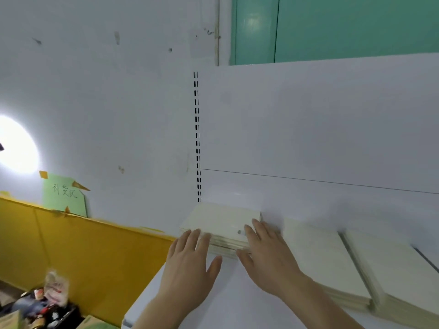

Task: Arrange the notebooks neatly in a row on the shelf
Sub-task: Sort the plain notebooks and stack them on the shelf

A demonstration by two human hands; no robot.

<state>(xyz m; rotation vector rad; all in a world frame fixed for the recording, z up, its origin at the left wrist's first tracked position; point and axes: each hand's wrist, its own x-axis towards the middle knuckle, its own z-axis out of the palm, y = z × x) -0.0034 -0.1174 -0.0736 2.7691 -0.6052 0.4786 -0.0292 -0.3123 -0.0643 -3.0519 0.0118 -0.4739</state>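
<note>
A stack of cream notebooks (221,222) lies flat at the left end of the white shelf (237,293), against the back panel. My left hand (192,262) rests with straight fingers on the stack's front left corner. My right hand (268,252) lies flat on the stack's right side, fingers extended over the top cover. To the right, two more cream notebook stacks lie flat on the shelf: a middle stack (325,260) and a right stack (399,281).
A white back panel (308,127) with a slotted upright (197,138) rises behind the shelf. Left of the shelf stands a yellow cardboard box (83,245) holding several small items (47,302). A green paper note (64,195) is taped to the wall.
</note>
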